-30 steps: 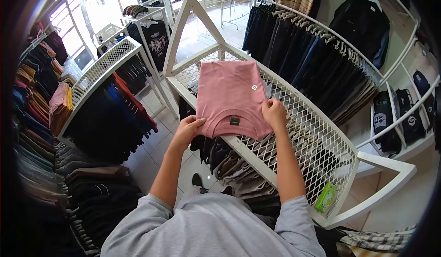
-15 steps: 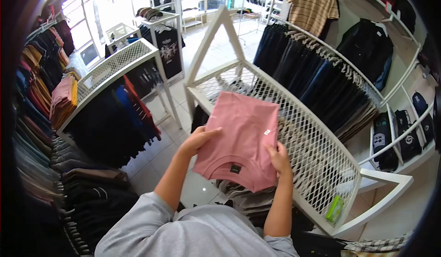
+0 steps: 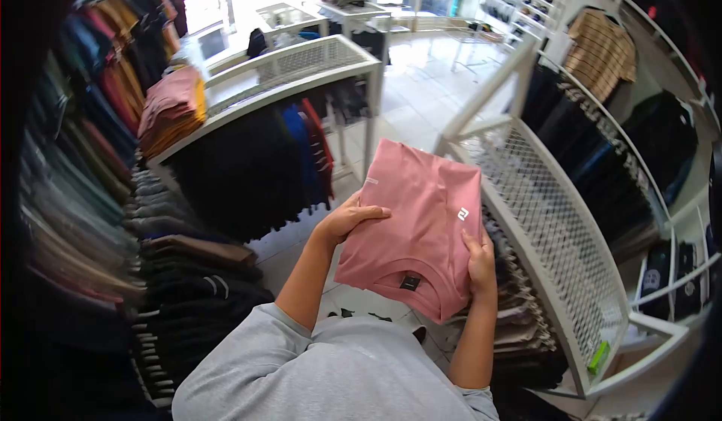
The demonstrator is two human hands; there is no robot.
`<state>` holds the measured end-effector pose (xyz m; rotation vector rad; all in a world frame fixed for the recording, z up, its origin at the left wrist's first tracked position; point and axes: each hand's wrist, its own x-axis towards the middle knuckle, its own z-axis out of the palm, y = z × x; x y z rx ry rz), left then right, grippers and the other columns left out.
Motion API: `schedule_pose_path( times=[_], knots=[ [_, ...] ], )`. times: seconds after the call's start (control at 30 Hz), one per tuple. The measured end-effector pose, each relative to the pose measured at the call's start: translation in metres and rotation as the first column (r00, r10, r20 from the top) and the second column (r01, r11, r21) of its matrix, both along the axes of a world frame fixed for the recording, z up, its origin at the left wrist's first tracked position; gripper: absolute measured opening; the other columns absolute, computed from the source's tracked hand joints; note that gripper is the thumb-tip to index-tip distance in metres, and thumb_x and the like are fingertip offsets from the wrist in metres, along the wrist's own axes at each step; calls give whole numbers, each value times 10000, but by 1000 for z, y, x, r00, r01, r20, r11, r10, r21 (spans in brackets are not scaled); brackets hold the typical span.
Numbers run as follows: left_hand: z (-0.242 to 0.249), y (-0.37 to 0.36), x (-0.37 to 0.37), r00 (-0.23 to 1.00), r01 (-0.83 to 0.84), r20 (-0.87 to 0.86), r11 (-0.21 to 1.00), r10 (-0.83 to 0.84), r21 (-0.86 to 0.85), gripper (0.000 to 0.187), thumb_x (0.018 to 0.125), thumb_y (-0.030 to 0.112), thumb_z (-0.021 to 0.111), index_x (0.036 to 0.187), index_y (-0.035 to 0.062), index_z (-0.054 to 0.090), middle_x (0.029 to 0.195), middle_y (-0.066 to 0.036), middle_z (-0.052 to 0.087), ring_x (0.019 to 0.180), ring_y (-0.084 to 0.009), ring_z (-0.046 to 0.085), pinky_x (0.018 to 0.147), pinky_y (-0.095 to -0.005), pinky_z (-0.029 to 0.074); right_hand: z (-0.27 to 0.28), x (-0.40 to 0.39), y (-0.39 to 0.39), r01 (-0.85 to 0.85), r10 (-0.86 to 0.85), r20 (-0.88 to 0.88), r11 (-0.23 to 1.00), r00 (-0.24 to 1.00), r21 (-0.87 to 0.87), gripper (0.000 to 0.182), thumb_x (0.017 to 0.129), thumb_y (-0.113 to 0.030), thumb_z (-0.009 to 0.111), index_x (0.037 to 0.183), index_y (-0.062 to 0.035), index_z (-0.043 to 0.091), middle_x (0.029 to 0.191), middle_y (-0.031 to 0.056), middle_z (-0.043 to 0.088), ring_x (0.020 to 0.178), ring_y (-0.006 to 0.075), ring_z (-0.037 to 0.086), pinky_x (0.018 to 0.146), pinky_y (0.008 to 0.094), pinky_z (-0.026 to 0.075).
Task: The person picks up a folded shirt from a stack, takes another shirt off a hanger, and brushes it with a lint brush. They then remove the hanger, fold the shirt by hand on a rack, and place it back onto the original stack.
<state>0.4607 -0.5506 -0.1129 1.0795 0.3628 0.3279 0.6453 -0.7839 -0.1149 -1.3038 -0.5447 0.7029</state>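
A folded pink shirt with a small white logo and a dark neck label is held up in front of my body, its collar toward me. My left hand grips its left edge, thumb on top and the other fingers hidden beneath. On the opposite edge, my right hand holds it near the logo, thumb on the fabric. The shirt is off the white mesh rack, which stands to its right.
To the left, another mesh-topped rack carries hanging dark clothes and a stack of folded pink and mustard shirts. Hanging garments line the left wall. A green packet lies on the right rack's near end. Trousers hang at the right.
The view has turned left, so the racks appear farther right. Both hands still hold the pink shirt, which is now clear of the right mesh rack's top in view.
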Motion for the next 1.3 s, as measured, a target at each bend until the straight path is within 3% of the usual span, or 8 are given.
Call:
schedule_pose_path(
  times=[0.1, 0.2, 0.47, 0.77, 0.83, 1.13, 1.3],
  knots=[
    [22, 28, -67, 988, -153, -5, 986, 154, 69, 670, 865, 98, 785, 1450, -8, 475, 1213, -68, 647, 1072, -141, 655, 959, -293, 527, 18, -46, 59, -43, 41, 46, 999, 998, 32, 502, 998, -100, 573, 1462, 71, 483, 1376, 128, 608, 1222, 191, 590, 1066, 311, 442],
    [19, 64, -131, 958, -288, 33, 946, 286, 149, 680, 862, 116, 786, 1454, -4, 474, 1228, -78, 640, 1091, -149, 643, 961, -298, 523, 34, -83, 118, -230, 228, 34, 970, 973, 81, 455, 1017, -111, 565, 1434, 63, 519, 1344, 112, 628, 1195, 174, 591, 1049, 307, 445],
    [64, 114, -287, 769, -636, 104, 739, 631, 220, 700, 863, 133, 752, 1472, -20, 444, 1325, -116, 595, 1177, -188, 609, 1004, -334, 499, 79, -184, 266, -563, 556, 92, 821, 826, 94, 470, 1015, -112, 569, 1446, 65, 508, 1371, 138, 621, 1224, 190, 588, 1057, 298, 441],
    [100, 183, -371, 608, -790, 131, 580, 783, 198, 625, 885, 140, 764, 1422, -27, 490, 1281, -110, 625, 1139, -187, 635, 983, -322, 518, 95, -258, 415, -740, 747, 77, 631, 661, 232, 441, 1022, -112, 576, 1441, 16, 528, 1315, 95, 646, 1156, 127, 604, 1003, 269, 472],
    [111, 205, -380, 518, -853, 175, 492, 837, 174, 620, 882, 132, 750, 1423, -24, 490, 1271, -120, 625, 1121, -198, 645, 966, -322, 528, 98, -273, 448, -738, 738, 101, 638, 667, 220, 452, 1021, -115, 581, 1449, 17, 520, 1314, 93, 644, 1162, 127, 599, 1011, 271, 466],
    [169, 368, -421, 516, -855, 173, 491, 839, 168, 613, 889, 128, 714, 1441, -16, 491, 1276, -107, 627, 1137, -179, 642, 1000, -302, 499, 137, -324, 606, -732, 737, 109, 619, 666, 285, 443, 1020, -148, 586, 1432, 7, 535, 1285, 86, 648, 1126, 126, 604, 980, 262, 479],
    [193, 482, -448, 605, -796, 193, 584, 773, 158, 542, 913, 124, 692, 1409, -14, 521, 1236, -121, 658, 1096, -193, 676, 965, -329, 546, 163, -343, 720, -741, 733, 175, 587, 658, 326, 443, 1007, -156, 577, 1409, 26, 545, 1254, 112, 656, 1076, 138, 626, 959, 283, 495]
  ],
)
